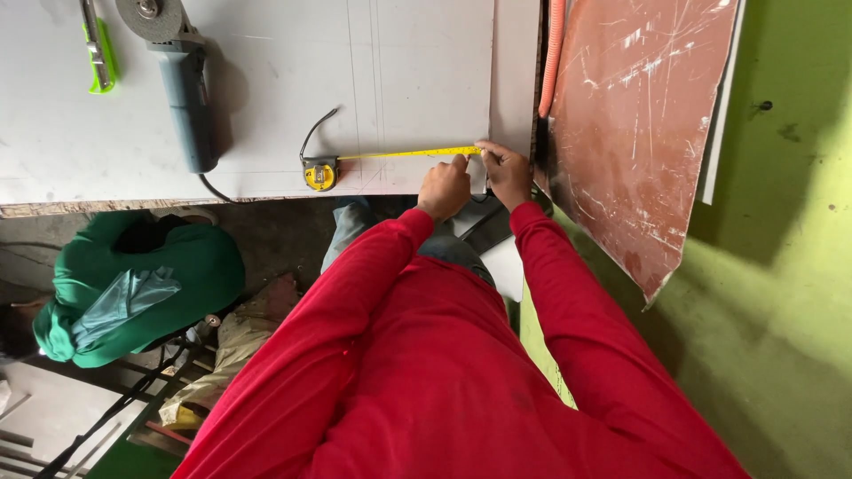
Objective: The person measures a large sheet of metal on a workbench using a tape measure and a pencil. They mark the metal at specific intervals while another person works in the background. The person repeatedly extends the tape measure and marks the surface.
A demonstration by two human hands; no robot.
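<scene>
A yellow tape measure case (pixel 319 173) lies on a pale grey sheet (pixel 266 89), and its yellow blade (pixel 404 154) is drawn out to the right along the sheet's near edge. My left hand (pixel 444 188) is curled, with its thumb pressing the blade down near its far end. Just to its right, my right hand (pixel 506 173) pinches the blade's tip at the sheet's right edge. Both arms are in red sleeves. Thin pencil lines cross the sheet above the blade.
A blue-grey angle grinder (pixel 182 80) and a green-handled tool (pixel 99 53) lie on the sheet at upper left. A scratched reddish-brown board (pixel 639 133) and an orange hose (pixel 555 53) stand to the right. Another person in green (pixel 133 284) crouches at lower left.
</scene>
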